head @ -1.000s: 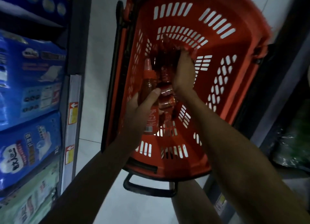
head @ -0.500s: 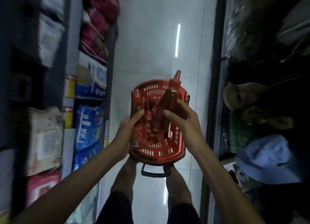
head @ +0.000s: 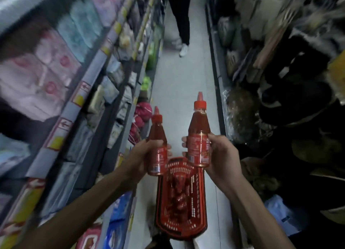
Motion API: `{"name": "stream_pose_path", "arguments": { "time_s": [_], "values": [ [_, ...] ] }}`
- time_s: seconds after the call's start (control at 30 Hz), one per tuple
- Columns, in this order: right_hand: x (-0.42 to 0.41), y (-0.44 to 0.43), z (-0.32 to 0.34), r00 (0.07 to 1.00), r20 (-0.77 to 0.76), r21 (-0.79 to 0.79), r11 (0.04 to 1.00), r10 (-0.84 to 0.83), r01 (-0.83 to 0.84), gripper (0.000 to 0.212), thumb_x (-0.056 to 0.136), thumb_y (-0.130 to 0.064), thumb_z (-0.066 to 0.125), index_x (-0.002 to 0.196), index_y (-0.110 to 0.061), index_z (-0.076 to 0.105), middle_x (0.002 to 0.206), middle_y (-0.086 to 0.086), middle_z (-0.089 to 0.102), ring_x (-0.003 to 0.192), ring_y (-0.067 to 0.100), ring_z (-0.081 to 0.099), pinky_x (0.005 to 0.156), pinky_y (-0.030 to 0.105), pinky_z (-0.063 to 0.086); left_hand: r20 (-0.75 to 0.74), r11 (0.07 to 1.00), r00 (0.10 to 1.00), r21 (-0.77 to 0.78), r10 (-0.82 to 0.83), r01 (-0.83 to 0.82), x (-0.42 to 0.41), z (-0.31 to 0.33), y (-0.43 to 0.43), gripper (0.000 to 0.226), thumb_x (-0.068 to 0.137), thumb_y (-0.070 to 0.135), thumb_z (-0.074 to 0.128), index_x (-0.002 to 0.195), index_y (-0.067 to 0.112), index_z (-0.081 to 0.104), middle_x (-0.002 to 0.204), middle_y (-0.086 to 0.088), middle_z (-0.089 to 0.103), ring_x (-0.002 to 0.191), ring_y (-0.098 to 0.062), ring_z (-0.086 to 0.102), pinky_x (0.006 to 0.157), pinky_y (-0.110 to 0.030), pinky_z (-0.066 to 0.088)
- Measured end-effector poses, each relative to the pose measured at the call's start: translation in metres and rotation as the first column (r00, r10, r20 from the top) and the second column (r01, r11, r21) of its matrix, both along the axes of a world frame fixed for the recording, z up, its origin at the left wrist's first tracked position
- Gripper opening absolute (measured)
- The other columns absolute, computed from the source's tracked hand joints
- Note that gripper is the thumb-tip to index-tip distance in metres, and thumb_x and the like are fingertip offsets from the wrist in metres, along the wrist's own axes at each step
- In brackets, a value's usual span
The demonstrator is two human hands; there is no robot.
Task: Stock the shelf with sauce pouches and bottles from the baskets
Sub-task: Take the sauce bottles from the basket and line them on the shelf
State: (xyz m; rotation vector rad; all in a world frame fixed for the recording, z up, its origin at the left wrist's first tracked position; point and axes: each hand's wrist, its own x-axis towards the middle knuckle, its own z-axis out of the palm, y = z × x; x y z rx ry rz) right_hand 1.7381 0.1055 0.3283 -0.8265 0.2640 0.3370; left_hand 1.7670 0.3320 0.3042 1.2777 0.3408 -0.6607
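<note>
1. Two red sauce bottles are in view, both upright with red pointed caps on top: the left bottle and the right bottle.
2. Two hands, one bottle each. The left hand grips the left bottle round its labelled middle, and the right hand grips the right bottle the same way, fingers curled round the label.
3. The bottles stand near each other but apart, and the right one is held higher.
4. One red basket sits on the pale floor of the aisle, below and between the two hands. The bottles are clear above it.
5. Inside the basket lie red pouches. The blur makes them run together, so their count cannot be told.
6. One long shelf of packaged goods runs along the left of the aisle, and dark goods crowd the right side.
7. One other person's legs stand farther down the aisle.
</note>
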Motion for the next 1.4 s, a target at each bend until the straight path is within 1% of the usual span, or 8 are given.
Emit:
{"name": "stream_pose_path", "arguments": {
  "time_s": [0.17, 0.4, 0.5, 0.63, 0.8, 1.03, 1.2, 1.4],
  "values": [
    [-0.026, -0.001, 0.044, 0.987, 0.076, -0.145, 0.981, 0.142, -0.13, 0.052, 0.098, -0.035, 0.055, 0.131, 0.005, 0.058, 0.12, 0.029, 0.068, 0.103, 0.039, 0.065, 0.091, 0.051, 0.053, 0.105, 0.987, 0.982, -0.047, 0.16, -0.155, -0.056, 0.063, -0.008, 0.055, 0.091, 0.049, 0.069, 0.123, 0.004, 0.07, 0.107, -0.016, 0.075, 0.086, -0.024, 0.073, 0.067, -0.035, 0.061],
    [-0.062, 0.045, 0.092, 0.904, 0.188, -0.158, 0.921, 0.383, -0.357, 0.061, 0.069, -0.029, 0.091, 0.116, -0.004, 0.061, 0.099, 0.018, 0.064, 0.089, 0.034, 0.064, 0.076, 0.045, 0.056, 0.138, 0.841, 0.841, -0.245, 0.523, -0.483, -0.16, 0.119, 0.012, 0.052, 0.091, 0.057, 0.057, 0.097, 0.012, 0.083, 0.094, -0.016, 0.073, 0.076, -0.028, 0.071, 0.07, -0.038, 0.061],
    [-0.091, 0.083, 0.116, 0.807, 0.256, -0.272, 0.841, 0.532, -0.468, 0.044, 0.079, -0.022, 0.083, 0.116, -0.007, 0.065, 0.094, 0.007, 0.07, 0.084, 0.023, 0.071, 0.075, 0.039, 0.059, 0.176, 0.763, 0.755, -0.314, 0.631, -0.564, -0.215, 0.137, 0.038, 0.049, 0.09, 0.057, 0.066, 0.104, 0.012, 0.078, 0.089, -0.018, 0.069, 0.069, -0.029, 0.067, 0.063, -0.036, 0.059],
    [-0.145, 0.137, 0.134, 0.68, 0.235, -0.326, 0.716, 0.694, -0.618, 0.053, 0.067, -0.033, 0.089, 0.115, -0.016, 0.074, 0.105, 0.008, 0.076, 0.101, 0.03, 0.073, 0.086, 0.046, 0.056, 0.263, 0.68, 0.63, -0.365, 0.731, -0.636, -0.302, 0.15, 0.08, 0.064, 0.076, 0.058, 0.083, 0.117, 0.01, 0.072, 0.092, -0.021, 0.066, 0.071, -0.031, 0.066, 0.064, -0.036, 0.058],
    [-0.239, 0.207, 0.148, 0.49, 0.273, -0.441, 0.56, 0.828, -0.702, 0.057, 0.062, -0.025, 0.094, 0.115, -0.027, 0.073, 0.107, -0.001, 0.078, 0.099, 0.019, 0.075, 0.086, 0.042, 0.055, 0.328, 0.531, 0.428, -0.373, 0.842, -0.761, -0.435, 0.162, 0.115, 0.052, 0.1, 0.047, 0.049, 0.119, 0.003, 0.068, 0.095, -0.024, 0.066, 0.075, -0.033, 0.065, 0.071, -0.04, 0.056],
    [-0.432, 0.3, 0.17, 0.116, 0.41, -0.49, 0.326, 0.905, -0.808, 0.04, 0.07, -0.027, 0.083, 0.108, -0.028, 0.072, 0.109, 0.009, 0.075, 0.099, 0.031, 0.074, 0.084, 0.048, 0.058, 0.402, 0.201, 0.073, -0.287, 0.913, -0.936, -0.654, 0.182, 0.141, 0.046, 0.094, 0.049, 0.059, 0.114, 0.009, 0.072, 0.101, -0.023, 0.07, 0.081, -0.031, 0.069, 0.071, -0.039, 0.06],
    [-0.568, 0.35, 0.182, -0.029, 0.445, -0.409, 0.174, 0.895, -0.896, 0.026, 0.068, -0.011, 0.077, 0.092, -0.021, 0.073, 0.095, 0.018, 0.074, 0.081, 0.034, 0.073, 0.067, 0.042, 0.058, 0.509, 0.004, -0.118, -0.232, 0.852, -0.973, -0.798, 0.2, 0.147, 0.057, 0.098, 0.054, 0.053, 0.122, 0.004, 0.065, 0.103, -0.018, 0.071, 0.087, -0.025, 0.071, 0.074, -0.034, 0.059],
    [-0.704, 0.384, 0.208, -0.211, 0.449, -0.466, 0.026, 0.868, -0.885, 0.041, 0.074, -0.025, 0.079, 0.11, -0.013, 0.065, 0.098, 0.015, 0.077, 0.089, 0.032, 0.076, 0.082, 0.048, 0.06, 0.504, -0.274, -0.392, -0.294, 0.77, -0.916, -0.926, 0.212, 0.155, 0.058, 0.099, 0.056, 0.05, 0.122, 0.005, 0.067, 0.102, -0.018, 0.071, 0.087, -0.027, 0.069, 0.076, -0.038, 0.06]
  ]
}}
